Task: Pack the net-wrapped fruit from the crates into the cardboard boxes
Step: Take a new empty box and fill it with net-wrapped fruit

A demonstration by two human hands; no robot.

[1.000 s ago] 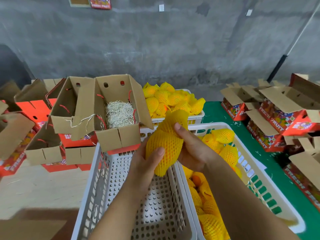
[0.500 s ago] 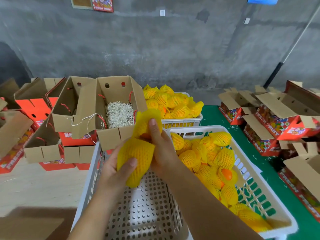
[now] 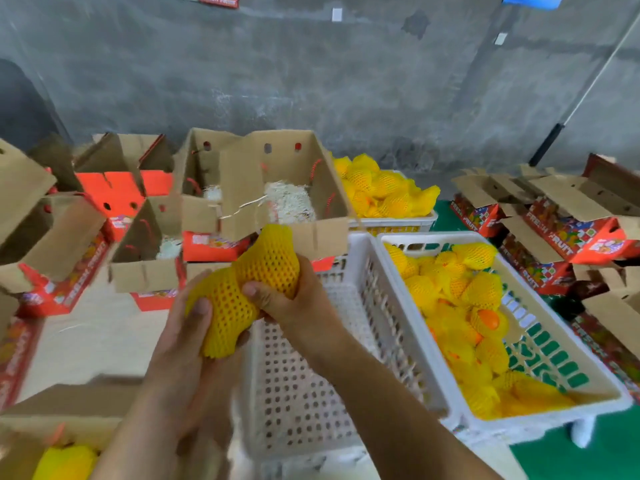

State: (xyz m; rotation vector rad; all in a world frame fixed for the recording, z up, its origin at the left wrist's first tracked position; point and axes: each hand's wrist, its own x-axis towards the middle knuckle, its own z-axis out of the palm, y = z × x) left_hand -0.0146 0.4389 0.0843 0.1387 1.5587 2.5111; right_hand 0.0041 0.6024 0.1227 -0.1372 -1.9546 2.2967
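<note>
Net-wrapped fruit is held in front of the chest over an empty white crate. Left hand is curled under its lower end; right hand is clenched around the upper net. Open cardboard boxes are seen behind, a filled crate to the right.

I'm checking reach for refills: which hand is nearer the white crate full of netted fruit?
Right. The right hand grips the net-wrapped fruit nearer the full crate; the left hand holds it farther left.
</note>
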